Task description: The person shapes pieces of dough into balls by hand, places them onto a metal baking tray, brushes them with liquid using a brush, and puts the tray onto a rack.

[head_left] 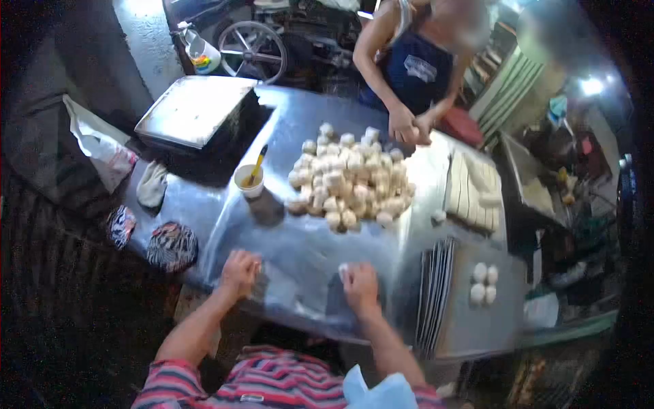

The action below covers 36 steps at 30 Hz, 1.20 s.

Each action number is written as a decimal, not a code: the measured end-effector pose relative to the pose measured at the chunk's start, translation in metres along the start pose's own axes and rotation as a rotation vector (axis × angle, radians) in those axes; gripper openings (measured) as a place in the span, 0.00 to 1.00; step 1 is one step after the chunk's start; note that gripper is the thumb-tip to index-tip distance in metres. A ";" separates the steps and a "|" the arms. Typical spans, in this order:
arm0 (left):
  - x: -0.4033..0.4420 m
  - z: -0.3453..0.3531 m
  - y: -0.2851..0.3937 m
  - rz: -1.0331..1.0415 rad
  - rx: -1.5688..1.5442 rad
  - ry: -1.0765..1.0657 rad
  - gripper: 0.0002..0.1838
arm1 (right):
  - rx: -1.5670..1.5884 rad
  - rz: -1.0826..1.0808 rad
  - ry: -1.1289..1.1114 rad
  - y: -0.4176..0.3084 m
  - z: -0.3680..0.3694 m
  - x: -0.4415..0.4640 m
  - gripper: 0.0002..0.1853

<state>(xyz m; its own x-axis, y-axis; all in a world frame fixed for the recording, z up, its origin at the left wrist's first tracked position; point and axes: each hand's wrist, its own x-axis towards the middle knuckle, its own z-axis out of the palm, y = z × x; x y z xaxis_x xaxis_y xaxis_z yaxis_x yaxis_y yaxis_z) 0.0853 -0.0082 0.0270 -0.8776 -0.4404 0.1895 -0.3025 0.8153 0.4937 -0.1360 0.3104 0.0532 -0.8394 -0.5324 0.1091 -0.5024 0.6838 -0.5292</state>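
Note:
Both my hands are over the near part of the metal table (293,252). My left hand (240,275) is closed, its fingers curled; a small pale bit shows at the fingertips, too small to name. Farther right, my right hand (360,283) is closed round a dough piece (343,270), of which only a small white part shows. Beyond both hands, a large heap of pale dough pieces (351,177) lies at the table's middle. A white cup (249,183) with a yellow-handled brush (259,163) stands left of the heap.
Across the table, a co-worker's hands (411,128) hold something pale. Several dough pieces sit on the stacked trays (463,320) at right. Long dough strips (473,194) lie behind them. A floury tray (197,109), a white cloth (151,184) and a patterned bundle (172,246) are at left.

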 end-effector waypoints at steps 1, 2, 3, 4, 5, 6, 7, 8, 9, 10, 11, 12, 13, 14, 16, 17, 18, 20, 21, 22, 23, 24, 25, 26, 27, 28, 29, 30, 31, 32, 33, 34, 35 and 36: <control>-0.017 -0.006 0.001 0.048 -0.009 0.003 0.08 | 0.031 -0.001 -0.090 -0.006 0.008 -0.002 0.12; -0.017 -0.019 0.000 0.091 -0.006 0.037 0.08 | 0.256 0.033 -0.025 -0.007 0.006 -0.006 0.16; -0.016 -0.028 0.002 0.151 -0.019 0.065 0.08 | 0.222 0.008 -0.020 -0.006 -0.003 -0.016 0.16; -0.022 -0.035 0.003 0.141 -0.016 0.085 0.08 | 0.167 -0.010 -0.007 0.003 -0.017 -0.032 0.15; -0.023 -0.029 0.002 0.201 -0.008 0.078 0.09 | 0.113 -0.040 -0.002 0.009 -0.025 -0.042 0.15; -0.029 -0.022 -0.014 0.230 0.024 0.063 0.09 | 0.048 -0.116 -0.011 0.008 -0.011 -0.051 0.13; -0.043 -0.011 -0.023 0.258 0.043 0.032 0.10 | -0.023 -0.178 -0.026 0.013 0.001 -0.071 0.12; -0.043 0.011 -0.020 0.271 0.030 -0.069 0.13 | -0.097 -0.248 -0.031 0.014 0.009 -0.080 0.10; -0.023 0.033 -0.011 0.298 0.019 -0.148 0.16 | -0.070 -0.294 0.021 0.001 0.017 -0.072 0.09; -0.005 0.035 0.018 0.255 0.022 -0.202 0.21 | -0.038 -0.342 0.072 -0.026 0.020 -0.064 0.07; 0.008 0.034 0.039 0.335 -0.015 -0.119 0.23 | -0.004 -0.381 0.116 -0.045 0.028 -0.057 0.06; 0.026 0.041 0.045 0.350 -0.023 -0.101 0.22 | -0.026 -0.391 0.127 -0.050 0.040 -0.039 0.06; 0.042 0.044 0.046 0.375 -0.032 -0.093 0.22 | -0.047 -0.389 0.143 -0.047 0.050 -0.015 0.06; 0.055 0.047 0.045 0.405 0.012 -0.100 0.21 | -0.080 -0.372 0.152 -0.038 0.054 0.000 0.06; 0.073 0.029 0.029 0.376 0.045 -0.183 0.19 | -0.092 -0.396 0.021 -0.021 0.040 0.033 0.07; 0.081 0.015 0.024 0.322 0.032 -0.263 0.19 | -0.039 -0.280 -0.026 0.005 0.038 0.045 0.08; 0.078 0.010 0.014 0.246 -0.022 -0.210 0.18 | -0.137 -0.277 0.145 0.009 0.021 0.036 0.10; 0.043 0.007 -0.001 0.165 -0.065 -0.168 0.19 | -0.170 -0.130 0.187 0.020 0.009 -0.001 0.10; 0.026 0.003 -0.009 0.168 -0.051 -0.170 0.21 | -0.069 -0.093 0.217 0.031 0.015 -0.018 0.09; 0.020 0.002 -0.012 0.169 -0.034 -0.161 0.22 | -0.040 -0.138 0.193 0.023 0.019 -0.035 0.08; 0.024 0.001 -0.005 0.255 -0.009 -0.186 0.24 | -0.004 -0.196 0.179 0.002 0.035 -0.049 0.08; 0.019 0.000 0.013 0.328 0.008 -0.219 0.25 | 0.030 -0.251 0.149 -0.011 0.044 -0.057 0.08; 0.013 0.008 0.026 0.392 0.014 -0.263 0.27 | -0.032 -0.274 0.126 -0.015 0.042 -0.056 0.08; 0.030 0.018 0.027 0.480 0.004 -0.250 0.31 | -0.089 -0.315 0.122 -0.020 0.043 -0.032 0.09; 0.060 0.028 0.020 0.525 0.049 -0.197 0.29 | -0.137 -0.366 0.130 -0.027 0.051 0.001 0.09; 0.079 0.040 0.015 0.563 0.074 -0.172 0.28 | -0.183 -0.358 0.105 -0.018 0.050 0.026 0.10; 0.094 0.047 0.011 0.601 0.095 -0.136 0.27 | -0.194 -0.347 0.067 -0.009 0.042 0.045 0.10; 0.110 0.046 -0.001 0.551 0.068 -0.138 0.28 | -0.206 -0.338 0.045 -0.004 0.034 0.061 0.10; 0.119 0.041 -0.014 0.505 0.035 -0.149 0.29 | -0.153 -0.312 0.083 -0.001 0.029 0.062 0.09; 0.114 0.036 -0.021 0.462 -0.005 -0.168 0.31 | -0.105 -0.278 0.117 0.005 0.025 0.055 0.08; 0.094 0.003 -0.009 0.413 -0.092 -0.127 0.28 | -0.062 -0.240 0.152 0.014 0.022 0.042 0.08; 0.082 0.025 -0.029 0.514 -0.015 0.012 0.27 | -0.051 -0.263 0.208 0.022 0.027 0.021 0.08; 0.066 0.020 -0.023 0.480 -0.028 -0.035 0.28 | 0.024 -0.207 0.157 0.016 0.030 -0.008 0.08; 0.043 0.011 -0.011 0.448 -0.034 -0.078 0.28 | 0.103 -0.154 0.113 -0.003 0.038 -0.027 0.09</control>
<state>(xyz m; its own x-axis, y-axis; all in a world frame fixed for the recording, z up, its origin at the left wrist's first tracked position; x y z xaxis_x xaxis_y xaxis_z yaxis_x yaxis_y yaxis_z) 0.0469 -0.0320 0.0199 -0.9451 -0.0166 0.3264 0.1244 0.9054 0.4060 -0.1042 0.3032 0.0198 -0.7752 -0.5633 0.2859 -0.6075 0.5407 -0.5818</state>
